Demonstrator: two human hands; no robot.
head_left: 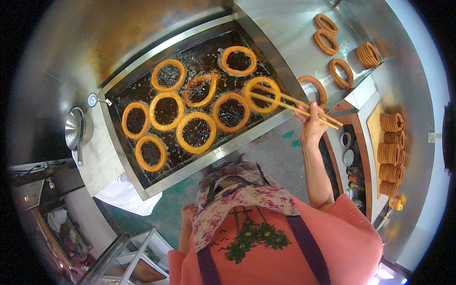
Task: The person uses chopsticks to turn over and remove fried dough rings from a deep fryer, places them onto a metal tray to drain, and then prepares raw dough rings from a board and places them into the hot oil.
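Observation:
My right hand (311, 122) is closed around a pair of long wooden chopsticks (290, 106), which reach left over the fryer's front right corner. Their tips lie across a golden dough ring (262, 110) floating in the dark oil. Several other golden rings float in the fryer (225, 150), including a front-middle ring (195, 151). A twisted, narrower ring (203, 102) floats among them, with bubbles around it. My left hand (189, 210) hangs low beside the flowered apron (273, 202), away from the fryer; its fingers are too small and unclear to read.
Browned rings, one of them a single ring (341, 84), lie on the metal tray (289, 28) at right. Stacked rings (389, 154) stand on a wooden board. Left of the fryer are a dial thermometer (92, 99), a metal strainer (74, 130) and a white cloth (126, 194).

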